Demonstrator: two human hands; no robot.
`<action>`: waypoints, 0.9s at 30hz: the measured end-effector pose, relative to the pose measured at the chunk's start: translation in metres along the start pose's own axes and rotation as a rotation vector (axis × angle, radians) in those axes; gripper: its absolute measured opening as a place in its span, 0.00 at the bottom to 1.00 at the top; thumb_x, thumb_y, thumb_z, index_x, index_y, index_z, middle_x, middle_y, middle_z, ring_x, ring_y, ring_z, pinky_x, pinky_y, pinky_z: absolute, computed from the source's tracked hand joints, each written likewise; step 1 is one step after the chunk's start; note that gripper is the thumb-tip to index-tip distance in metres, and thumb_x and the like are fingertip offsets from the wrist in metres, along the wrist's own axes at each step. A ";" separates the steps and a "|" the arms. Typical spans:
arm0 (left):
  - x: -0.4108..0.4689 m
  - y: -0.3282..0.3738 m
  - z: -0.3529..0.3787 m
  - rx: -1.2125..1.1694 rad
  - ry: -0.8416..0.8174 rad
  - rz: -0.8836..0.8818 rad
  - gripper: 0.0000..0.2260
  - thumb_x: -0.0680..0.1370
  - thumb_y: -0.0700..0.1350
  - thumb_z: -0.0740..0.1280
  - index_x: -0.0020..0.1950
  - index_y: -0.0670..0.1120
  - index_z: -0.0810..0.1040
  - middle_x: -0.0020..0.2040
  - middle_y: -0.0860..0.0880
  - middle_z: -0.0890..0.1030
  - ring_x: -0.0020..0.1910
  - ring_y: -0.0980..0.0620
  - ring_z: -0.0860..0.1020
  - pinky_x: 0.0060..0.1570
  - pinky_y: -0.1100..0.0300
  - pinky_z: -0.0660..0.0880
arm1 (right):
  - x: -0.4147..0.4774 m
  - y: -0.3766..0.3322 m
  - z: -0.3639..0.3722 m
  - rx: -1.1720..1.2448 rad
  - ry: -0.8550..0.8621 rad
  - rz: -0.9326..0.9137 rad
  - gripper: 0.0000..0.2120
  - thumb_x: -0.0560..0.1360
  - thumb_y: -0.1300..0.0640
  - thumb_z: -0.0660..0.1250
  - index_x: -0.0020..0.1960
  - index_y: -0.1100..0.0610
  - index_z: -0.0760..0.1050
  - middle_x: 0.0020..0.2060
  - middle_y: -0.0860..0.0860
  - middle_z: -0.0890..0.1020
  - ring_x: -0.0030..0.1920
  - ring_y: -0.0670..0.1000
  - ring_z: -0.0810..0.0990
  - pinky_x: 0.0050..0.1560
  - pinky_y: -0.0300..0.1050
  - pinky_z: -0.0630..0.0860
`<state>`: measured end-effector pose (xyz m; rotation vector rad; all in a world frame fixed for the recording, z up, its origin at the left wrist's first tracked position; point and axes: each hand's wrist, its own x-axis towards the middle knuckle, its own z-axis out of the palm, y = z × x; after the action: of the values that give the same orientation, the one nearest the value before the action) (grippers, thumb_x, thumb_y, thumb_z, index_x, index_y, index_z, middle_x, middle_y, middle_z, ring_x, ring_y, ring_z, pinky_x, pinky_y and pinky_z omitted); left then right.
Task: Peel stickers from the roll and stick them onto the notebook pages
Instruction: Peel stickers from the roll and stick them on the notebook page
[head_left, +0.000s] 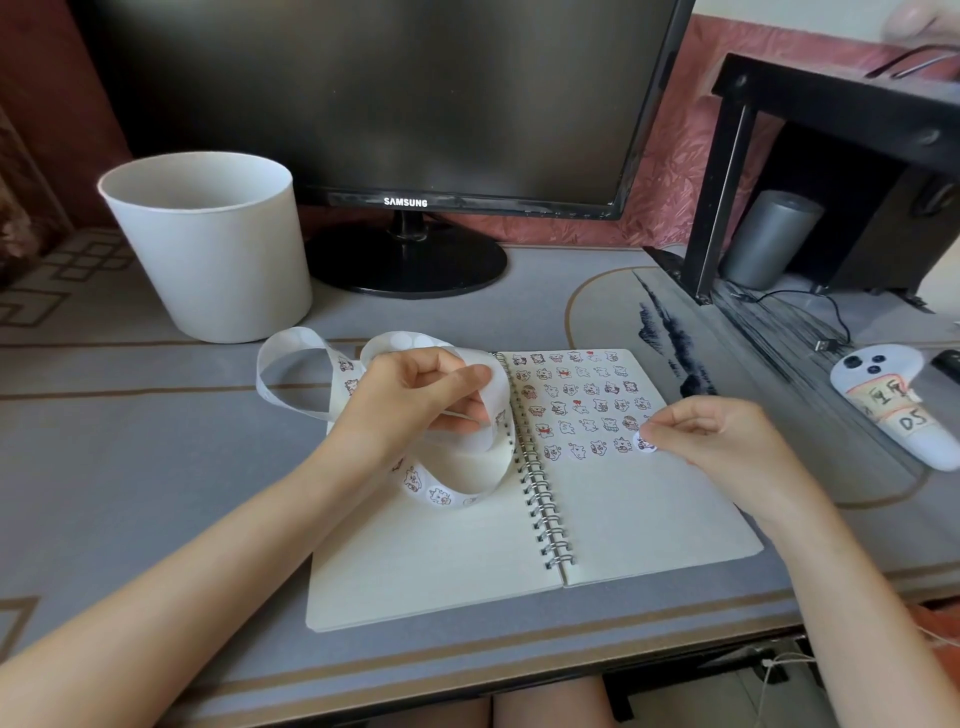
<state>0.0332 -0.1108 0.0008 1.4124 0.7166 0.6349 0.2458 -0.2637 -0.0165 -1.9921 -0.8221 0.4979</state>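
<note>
Grey desk mat (130, 441) with tan border lines lies nearest us, and on it a spiral-bound notebook (415, 561) is spread open and flat, its wire binding (540, 483) running between two cream pages. Over the upper part of the left page we see the left hand (415, 400), raised off the paper, its fingers and thumb curled round a long white sticker strip (296, 374). One loop of the strip sags onto the left page and shows small printed cartoon stickers, and another loop arcs out to the left above the mat. On the right page, rows of small cartoon stickers (576, 395) fill the upper half. At the right end of the lowest row the right hand (717, 441) pinches a round white sticker (645, 444) between thumb and forefinger, the other fingers curled in. We cannot tell whether that sticker already touches the paper. To the right of the notebook, well apart from it, lies a white handheld controller (893, 410) with dark buttons and handwritten labels. Further back on the left stands a white plastic bin (208, 249), and just beside it the round black foot of a dark Samsung monitor (389, 93). At the far right a black shelf (831, 104) stands over a grey cylinder (769, 239).
</note>
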 end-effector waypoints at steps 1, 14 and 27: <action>0.000 0.000 0.000 -0.003 0.002 -0.002 0.09 0.75 0.41 0.69 0.36 0.41 0.76 0.31 0.46 0.82 0.31 0.52 0.81 0.35 0.65 0.79 | 0.001 0.000 0.000 0.000 0.004 -0.004 0.02 0.69 0.61 0.74 0.39 0.57 0.82 0.36 0.52 0.84 0.35 0.44 0.78 0.40 0.37 0.70; 0.000 0.000 0.001 -0.003 0.004 0.001 0.10 0.75 0.41 0.69 0.35 0.42 0.76 0.31 0.45 0.82 0.32 0.52 0.81 0.36 0.64 0.80 | -0.001 0.007 0.007 -0.118 0.067 -0.147 0.06 0.68 0.61 0.76 0.37 0.55 0.79 0.32 0.50 0.80 0.26 0.39 0.71 0.30 0.30 0.66; -0.001 0.002 0.000 -0.005 -0.001 -0.002 0.09 0.76 0.41 0.69 0.36 0.41 0.76 0.30 0.48 0.82 0.31 0.54 0.81 0.34 0.66 0.78 | 0.002 0.018 0.003 -0.169 0.128 -0.144 0.06 0.73 0.61 0.71 0.43 0.51 0.77 0.38 0.48 0.78 0.27 0.39 0.70 0.32 0.34 0.65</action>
<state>0.0330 -0.1112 0.0024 1.4067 0.7151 0.6336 0.2517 -0.2669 -0.0337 -2.0758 -0.9452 0.2216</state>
